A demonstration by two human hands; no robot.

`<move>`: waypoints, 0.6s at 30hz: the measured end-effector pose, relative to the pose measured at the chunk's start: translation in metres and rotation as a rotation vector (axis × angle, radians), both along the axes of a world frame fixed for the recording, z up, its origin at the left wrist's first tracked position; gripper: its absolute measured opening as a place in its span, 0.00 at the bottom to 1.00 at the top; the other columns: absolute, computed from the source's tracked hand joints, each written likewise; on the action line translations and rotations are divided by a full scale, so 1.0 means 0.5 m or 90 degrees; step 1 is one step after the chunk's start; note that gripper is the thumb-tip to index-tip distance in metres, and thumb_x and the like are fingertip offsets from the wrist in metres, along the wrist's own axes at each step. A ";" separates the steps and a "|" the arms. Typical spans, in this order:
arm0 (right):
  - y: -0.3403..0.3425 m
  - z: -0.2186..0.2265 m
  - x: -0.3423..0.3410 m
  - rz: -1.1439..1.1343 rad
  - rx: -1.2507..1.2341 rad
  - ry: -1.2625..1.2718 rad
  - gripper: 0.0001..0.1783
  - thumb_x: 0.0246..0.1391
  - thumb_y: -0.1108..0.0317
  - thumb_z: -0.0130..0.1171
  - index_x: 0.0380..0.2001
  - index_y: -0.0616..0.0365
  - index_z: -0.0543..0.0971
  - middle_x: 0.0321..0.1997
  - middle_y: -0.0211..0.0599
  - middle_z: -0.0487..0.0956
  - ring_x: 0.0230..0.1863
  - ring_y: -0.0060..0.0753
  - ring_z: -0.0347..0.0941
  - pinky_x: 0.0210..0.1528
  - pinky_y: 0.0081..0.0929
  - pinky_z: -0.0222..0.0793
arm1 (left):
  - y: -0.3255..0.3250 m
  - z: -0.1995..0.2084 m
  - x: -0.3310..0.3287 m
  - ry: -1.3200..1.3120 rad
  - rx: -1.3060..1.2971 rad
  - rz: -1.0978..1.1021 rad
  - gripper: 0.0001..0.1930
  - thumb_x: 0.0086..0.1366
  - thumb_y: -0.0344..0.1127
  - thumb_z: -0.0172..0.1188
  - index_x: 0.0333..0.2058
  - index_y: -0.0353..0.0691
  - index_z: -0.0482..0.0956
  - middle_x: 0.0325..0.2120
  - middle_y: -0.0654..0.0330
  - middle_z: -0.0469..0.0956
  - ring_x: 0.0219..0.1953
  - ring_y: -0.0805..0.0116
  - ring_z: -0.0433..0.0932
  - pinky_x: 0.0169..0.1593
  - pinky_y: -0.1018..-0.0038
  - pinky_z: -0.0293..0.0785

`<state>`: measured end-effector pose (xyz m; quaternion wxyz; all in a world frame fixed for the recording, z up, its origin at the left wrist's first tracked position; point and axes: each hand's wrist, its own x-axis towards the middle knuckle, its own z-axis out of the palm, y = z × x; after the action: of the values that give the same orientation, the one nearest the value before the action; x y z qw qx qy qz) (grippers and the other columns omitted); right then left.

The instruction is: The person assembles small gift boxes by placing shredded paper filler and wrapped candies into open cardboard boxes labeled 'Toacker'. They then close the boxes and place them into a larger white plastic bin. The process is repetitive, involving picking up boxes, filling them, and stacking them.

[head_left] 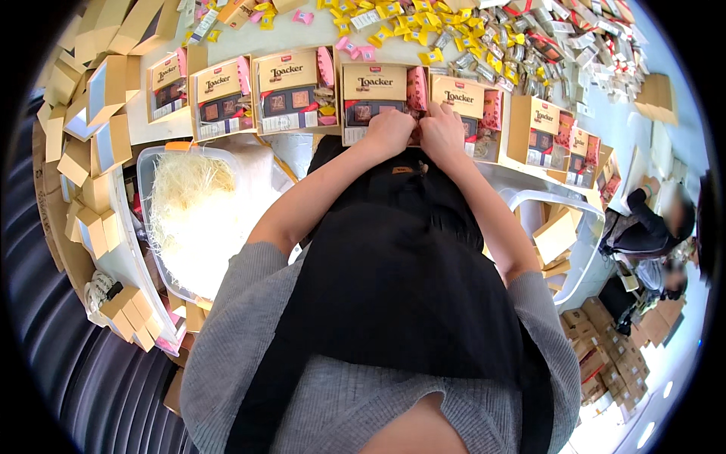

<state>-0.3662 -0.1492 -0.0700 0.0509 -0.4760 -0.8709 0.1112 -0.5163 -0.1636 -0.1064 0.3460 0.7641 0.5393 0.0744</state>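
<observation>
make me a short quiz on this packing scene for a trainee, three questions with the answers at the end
1. What fills the clear bin on the person's left?
2. True or false: the left hand and right hand are close together near the middle of the row of open boxes.
3. Which colour is plentiful among the small wrapped pieces lying loose beyond the boxes?
A green
B yellow
C purple

Key
1. Pale, straw-like shreds
2. True
3. B
</observation>
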 end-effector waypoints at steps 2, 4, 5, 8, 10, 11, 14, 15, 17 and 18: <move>0.022 0.021 0.001 -0.015 -0.047 0.082 0.04 0.38 0.69 0.60 0.21 0.55 0.81 0.26 0.40 0.75 0.33 0.45 0.73 0.36 0.41 0.68 | 0.043 0.066 -0.055 -0.052 0.043 0.022 0.07 0.50 0.36 0.60 0.29 0.44 0.82 0.26 0.54 0.79 0.32 0.54 0.78 0.35 0.61 0.74; 0.082 0.059 -0.030 -0.097 -0.041 0.148 0.06 0.43 0.65 0.60 0.23 0.56 0.81 0.24 0.42 0.76 0.31 0.47 0.74 0.34 0.43 0.69 | 0.108 0.121 -0.147 -0.093 0.124 0.108 0.08 0.51 0.37 0.60 0.29 0.43 0.82 0.26 0.55 0.80 0.31 0.54 0.79 0.35 0.62 0.74; 0.113 0.080 -0.050 -0.136 -0.039 0.180 0.08 0.45 0.63 0.59 0.24 0.56 0.80 0.23 0.43 0.77 0.29 0.48 0.74 0.33 0.44 0.69 | 0.157 0.127 -0.204 -0.109 0.183 0.187 0.08 0.51 0.37 0.60 0.29 0.43 0.82 0.25 0.55 0.80 0.30 0.54 0.79 0.34 0.62 0.73; 0.238 0.072 -0.166 -0.122 -0.164 0.035 0.13 0.49 0.57 0.58 0.27 0.57 0.80 0.28 0.46 0.80 0.34 0.50 0.77 0.35 0.42 0.73 | 0.306 0.123 -0.294 0.131 0.151 0.166 0.09 0.49 0.39 0.63 0.29 0.43 0.83 0.22 0.55 0.79 0.27 0.57 0.79 0.32 0.63 0.74; 0.317 -0.025 -0.216 -0.144 -0.220 -0.080 0.15 0.46 0.56 0.61 0.27 0.58 0.80 0.33 0.46 0.81 0.39 0.49 0.78 0.40 0.39 0.74 | 0.369 0.082 -0.282 0.245 0.067 0.119 0.09 0.48 0.39 0.65 0.28 0.43 0.83 0.21 0.55 0.79 0.27 0.58 0.80 0.32 0.63 0.75; 0.338 -0.051 -0.231 -0.195 -0.223 -0.065 0.15 0.46 0.57 0.61 0.28 0.59 0.79 0.35 0.46 0.81 0.40 0.49 0.78 0.40 0.39 0.74 | 0.382 0.057 -0.283 0.239 0.042 0.108 0.09 0.46 0.38 0.65 0.27 0.42 0.83 0.21 0.54 0.80 0.28 0.59 0.80 0.32 0.63 0.75; 0.380 -0.096 -0.268 -0.342 -0.216 -0.019 0.16 0.44 0.60 0.62 0.33 0.62 0.79 0.39 0.46 0.81 0.42 0.47 0.78 0.42 0.39 0.75 | 0.407 0.010 -0.266 0.228 0.023 0.075 0.11 0.44 0.37 0.66 0.27 0.40 0.82 0.23 0.53 0.80 0.30 0.58 0.81 0.34 0.63 0.77; 0.380 -0.112 -0.273 -0.396 -0.206 -0.005 0.17 0.44 0.62 0.62 0.35 0.62 0.78 0.39 0.46 0.80 0.42 0.47 0.78 0.42 0.39 0.75 | 0.400 0.013 -0.242 0.226 0.054 0.056 0.11 0.44 0.37 0.65 0.27 0.39 0.82 0.24 0.52 0.81 0.31 0.58 0.81 0.34 0.63 0.77; 0.377 -0.135 -0.279 -0.429 -0.204 -0.032 0.19 0.45 0.63 0.62 0.39 0.64 0.77 0.40 0.46 0.80 0.43 0.47 0.78 0.42 0.39 0.75 | 0.391 0.028 -0.208 0.235 0.043 0.008 0.13 0.45 0.38 0.66 0.29 0.39 0.82 0.28 0.52 0.81 0.34 0.56 0.81 0.36 0.62 0.78; 0.384 -0.140 -0.276 -0.407 -0.213 -0.073 0.20 0.45 0.63 0.61 0.40 0.64 0.77 0.40 0.47 0.80 0.43 0.47 0.78 0.43 0.39 0.75 | 0.392 0.041 -0.190 0.244 0.002 -0.023 0.15 0.45 0.40 0.67 0.31 0.39 0.83 0.31 0.51 0.81 0.36 0.55 0.81 0.37 0.62 0.78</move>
<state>-0.5040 0.0427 -0.1401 -0.0441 -0.7314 -0.6493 0.2037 -0.6114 0.0323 -0.0860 0.2372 0.7741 0.5817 -0.0781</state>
